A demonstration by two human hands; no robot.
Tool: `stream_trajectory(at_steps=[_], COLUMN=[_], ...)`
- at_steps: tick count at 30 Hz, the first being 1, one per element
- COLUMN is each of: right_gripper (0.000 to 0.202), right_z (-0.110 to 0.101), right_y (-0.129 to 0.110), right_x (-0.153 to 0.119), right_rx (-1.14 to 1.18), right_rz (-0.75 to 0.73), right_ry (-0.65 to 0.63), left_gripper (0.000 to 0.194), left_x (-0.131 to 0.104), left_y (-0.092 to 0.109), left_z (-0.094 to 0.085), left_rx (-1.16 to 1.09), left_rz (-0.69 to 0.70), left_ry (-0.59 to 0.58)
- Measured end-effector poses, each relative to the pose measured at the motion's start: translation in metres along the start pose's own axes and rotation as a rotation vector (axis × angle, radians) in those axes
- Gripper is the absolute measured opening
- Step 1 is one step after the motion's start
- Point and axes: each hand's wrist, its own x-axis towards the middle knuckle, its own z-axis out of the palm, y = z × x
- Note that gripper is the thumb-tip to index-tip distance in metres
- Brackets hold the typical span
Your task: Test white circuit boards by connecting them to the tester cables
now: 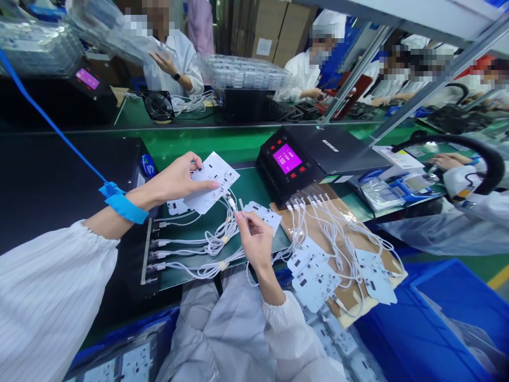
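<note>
My left hand (pixel 183 178) grips a white circuit board (pixel 212 183) by its left side, tilted above the green bench mat. A blue wrist strap (pixel 126 206) is around that wrist. At the board's lower right edge is a white cable plug (pixel 231 202); I cannot tell if it is fully seated. Just below, my right hand (pixel 257 241) is closed in a pinch on a thin white cable (pixel 239 206). Another circuit board (pixel 267 216) lies behind the right fingers, and part of one (pixel 175 207) shows under the held board. Bundled white cables (pixel 217 241) run from connectors at the left.
A black tester (pixel 314 154) with a lit screen stands ahead, cables running from it over cardboard (pixel 345 212). More boards (pixel 314 281) lie there. A blue bin (pixel 445 313) is at the right, a black case (pixel 71 212) at the left. Co-workers (pixel 175 58) sit across the bench.
</note>
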Motion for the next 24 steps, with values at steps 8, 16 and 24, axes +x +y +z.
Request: stream_trajectory(at_steps=[8,16,24], right_gripper=[0.021,0.022,0.023], right_z=[-0.003,0.006,0.01], right_y=[-0.006,-0.007,-0.008], right_x=[0.001,0.001,0.008], right_rx=[-0.122,-0.182,-0.222], right_rz=[-0.134,-0.249,-0.236], right_ry=[0.041,0.092,0.054], left_gripper=[0.066,0.06,0.06], left_x=[0.004,-0.003,-0.007], left_y=[-0.007,0.002,0.006], left_z=[-0.003,-0.004,-0.006], left_rx=[0.093,0.072,0.201], left_rz=[0.212,0.178,0.136], left_ry=[-0.115,-0.158,-0.109])
